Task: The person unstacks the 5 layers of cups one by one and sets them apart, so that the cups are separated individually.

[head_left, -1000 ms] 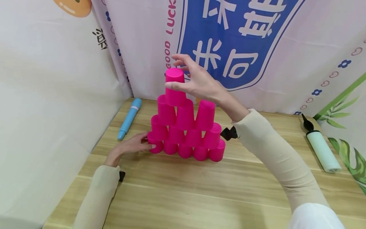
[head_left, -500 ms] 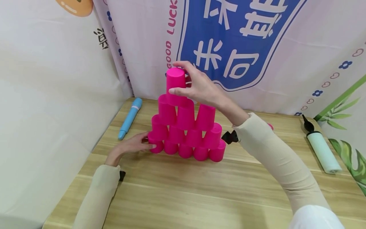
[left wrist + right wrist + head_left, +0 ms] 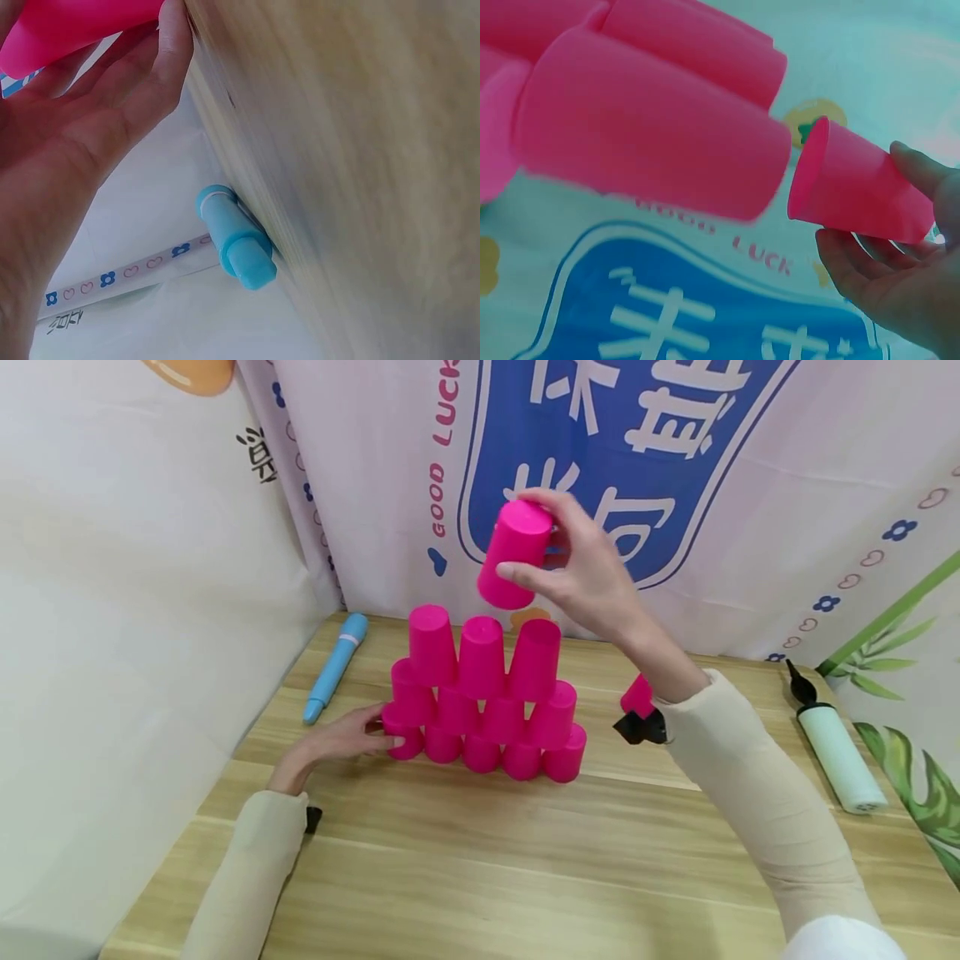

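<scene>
Pink plastic is most of what I see from the head view: my right hand (image 3: pixel 592 572) has lifted the top cup (image 3: pixel 514 554) clear of the pyramid (image 3: pixel 483 693) since half a second ago, and now holds it tilted in the air at about 1 o'clock from the stack, fingers curled round its wall. The stack now ends in a row of three, so the stack is coming down one tier. My left hand (image 3: pixel 341 741) stays at 9 o'clock, fingers fairly straight against the bottom corner cup (image 3: pixel 401 742). A blue pen (image 3: pixel 334 666) lies at 10 o'clock on the surface (image 3: pixel 480 860); a pale pump (image 3: pixel 836 752) at 3 o'clock.

Left wrist view: the palm (image 3: pixel 82 112) lies flat beside a pink cup (image 3: pixel 67 26), nothing clamped.

Right wrist view: the fingers (image 3: pixel 855 262) wrap the lifted cup (image 3: pixel 855 184), apart from the stacked ones (image 3: pixel 645 127).
</scene>
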Motion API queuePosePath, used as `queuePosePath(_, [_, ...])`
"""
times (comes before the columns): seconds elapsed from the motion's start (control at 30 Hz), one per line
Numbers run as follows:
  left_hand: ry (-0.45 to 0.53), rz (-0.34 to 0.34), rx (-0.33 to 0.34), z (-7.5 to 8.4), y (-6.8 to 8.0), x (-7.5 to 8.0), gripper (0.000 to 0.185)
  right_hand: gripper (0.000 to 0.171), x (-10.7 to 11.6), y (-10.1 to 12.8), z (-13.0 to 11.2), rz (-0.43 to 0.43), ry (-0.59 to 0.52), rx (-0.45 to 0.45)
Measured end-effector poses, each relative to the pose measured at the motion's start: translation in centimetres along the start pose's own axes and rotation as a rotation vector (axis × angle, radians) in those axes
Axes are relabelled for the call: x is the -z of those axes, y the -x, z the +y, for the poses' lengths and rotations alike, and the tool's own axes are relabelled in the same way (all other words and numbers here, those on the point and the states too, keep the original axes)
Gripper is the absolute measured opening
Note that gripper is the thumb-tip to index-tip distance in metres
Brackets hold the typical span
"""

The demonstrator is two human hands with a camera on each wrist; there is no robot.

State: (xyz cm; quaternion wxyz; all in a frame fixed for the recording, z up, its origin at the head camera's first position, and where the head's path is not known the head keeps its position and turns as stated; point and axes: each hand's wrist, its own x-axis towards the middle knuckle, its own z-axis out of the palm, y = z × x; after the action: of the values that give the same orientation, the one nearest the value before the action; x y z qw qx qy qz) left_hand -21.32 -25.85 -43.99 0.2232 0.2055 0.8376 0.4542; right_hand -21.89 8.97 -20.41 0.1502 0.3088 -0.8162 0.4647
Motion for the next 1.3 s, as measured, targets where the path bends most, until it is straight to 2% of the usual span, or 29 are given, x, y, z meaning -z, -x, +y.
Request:
queuePosePath(0.2, [-0.013,0.007,0.006,0.0,0.1,0.2,0.059,0.073,2.9,2.2,1.5,0.159,0.054,-0.017])
queuePosePath(0.33, [-0.016,0.009,0.015,0.0,0.1,0.2,0.06,0.071,4.8,4.2,3.3,0.237,0.055,-0.077])
queuePosePath(0.7, [-0.021,0.007,0.034,0.0,0.1,0.2,0.059,0.068,6.5,10.0,8.3,0.341,0.049,-0.308])
queuePosePath(1.03, [-0.031,-0.003,0.007,-0.1,-0.1,0.2,0.06,0.068,9.2,14.4,13.0,0.437,0.129,-0.547])
queuePosePath(1.3, [-0.039,0.006,0.041,0.2,0.0,0.2,0.063,0.065,10.7,16.3,16.7,0.568,0.142,-0.615])
